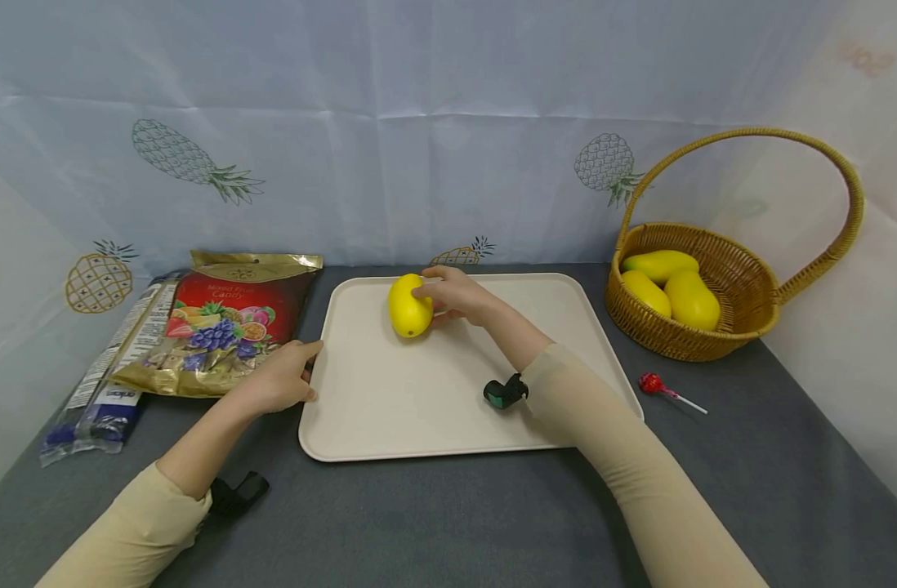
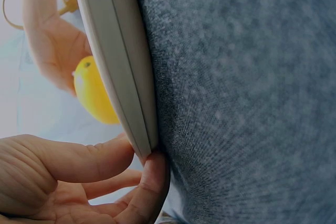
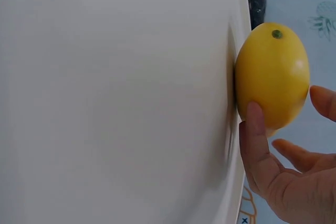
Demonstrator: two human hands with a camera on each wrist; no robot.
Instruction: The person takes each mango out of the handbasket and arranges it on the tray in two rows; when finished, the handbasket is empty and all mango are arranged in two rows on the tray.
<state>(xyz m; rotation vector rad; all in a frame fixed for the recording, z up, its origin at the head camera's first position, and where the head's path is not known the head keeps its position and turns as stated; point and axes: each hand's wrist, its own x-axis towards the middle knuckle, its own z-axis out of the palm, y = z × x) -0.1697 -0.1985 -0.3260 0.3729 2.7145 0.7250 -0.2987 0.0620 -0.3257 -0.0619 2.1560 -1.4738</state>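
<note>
Clerk: Condition of the items?

Inspector: Tray (image 1: 390,408): pale, rectangular, rounded corners, low rim. Yellow fruit (image 1: 408,309): smooth, glossy, plump oval, long axis 12 to 6, small dark green spot at the 6 o'clock end. It sits at the tray's 11 o'clock; whether its full weight rests there, I cannot tell.

Clerk: Position against the hands?

Inspector: Left hand (image 1: 275,380): thumb and fingers pinch the tray's 9 o'clock edge; the fruit lies at its 2 o'clock, well apart. Right hand (image 1: 457,296): narrow, thumb and fingertips holding the fruit, which lies at its 9 o'clock.

Clerk: Edges and room?

Inspector: A candy bag (image 1: 224,327) is just beside the left hand. The patterned cloth (image 1: 419,180) hangs near the tray's 12 o'clock edge. Tray room extends from the fruit toward 6 and 7 o'clock; the right sleeve (image 1: 625,457) crosses the 4 o'clock corner. Near the 3 o'clock edge: a lollipop (image 1: 650,383), then a wicker basket (image 1: 684,351).
</note>
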